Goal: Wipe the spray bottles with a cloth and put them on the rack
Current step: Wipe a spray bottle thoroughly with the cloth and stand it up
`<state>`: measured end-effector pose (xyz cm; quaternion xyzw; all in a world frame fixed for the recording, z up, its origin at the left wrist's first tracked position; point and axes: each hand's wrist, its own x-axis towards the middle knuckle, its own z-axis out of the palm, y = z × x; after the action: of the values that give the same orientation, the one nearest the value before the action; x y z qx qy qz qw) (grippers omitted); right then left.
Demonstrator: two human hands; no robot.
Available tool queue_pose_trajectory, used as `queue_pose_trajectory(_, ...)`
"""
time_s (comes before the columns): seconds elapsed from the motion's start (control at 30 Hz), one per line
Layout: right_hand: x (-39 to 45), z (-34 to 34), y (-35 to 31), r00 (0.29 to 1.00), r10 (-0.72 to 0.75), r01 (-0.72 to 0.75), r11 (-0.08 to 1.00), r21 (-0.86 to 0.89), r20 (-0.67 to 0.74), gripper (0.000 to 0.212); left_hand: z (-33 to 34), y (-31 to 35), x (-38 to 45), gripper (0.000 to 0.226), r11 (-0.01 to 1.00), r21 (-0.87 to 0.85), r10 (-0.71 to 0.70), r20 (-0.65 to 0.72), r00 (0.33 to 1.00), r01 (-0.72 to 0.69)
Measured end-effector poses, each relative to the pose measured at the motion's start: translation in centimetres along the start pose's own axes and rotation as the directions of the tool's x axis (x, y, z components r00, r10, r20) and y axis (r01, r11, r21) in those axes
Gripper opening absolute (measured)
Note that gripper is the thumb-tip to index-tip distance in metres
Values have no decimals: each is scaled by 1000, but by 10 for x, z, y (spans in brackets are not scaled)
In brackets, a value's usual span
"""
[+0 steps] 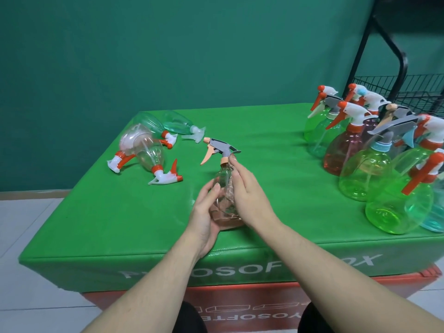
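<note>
Head view: both my hands on one bottle, near-centre of the green box top.
Left hand: cupped round the lower body of the pink bottle, thumb on its front, grasping it.
Right hand: fingers fairly straight, pressing a thin cloth against the bottle's right side up to the neck; flat press, not a fist.
Bottle: upright, tilted slightly away from me, long axis running near-to-far; grey and copper trigger head points left.
Key relation: rack is far right, past the right hand; the right hand is the nearer one, but the left has the actual grip.
Judgement: wiping still in hand; placing needs a carry right and far, over the standing bottles.
Standing bottles: cluster at right on the box, between my hands and the rack; knock-over risk.
Lying bottles: far left, on their sides, well apart from my hands; probably still to wipe.
Rack contents: cannot tell, mostly out of view.
</note>
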<state>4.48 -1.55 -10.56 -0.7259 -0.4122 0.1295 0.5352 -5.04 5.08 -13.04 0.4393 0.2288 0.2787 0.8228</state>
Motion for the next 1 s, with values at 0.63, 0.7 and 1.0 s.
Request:
queue_pose_trajectory(0.63,-64,9,19,958,-259,286,893,-347,124,54,2,2,-1,69,998,-49,32,-59,998,-34)
queue_pose_trajectory(0.7,-62,9,18,957,-271,291,903,-317,106,54,0,1,0,70,999,-37,16,-40,999,-17)
queue_pose_trajectory(1.0,-18,0,3,982,-190,190,968,-166,15,52,-3,2,3,54,999,22,-28,75,997,27)
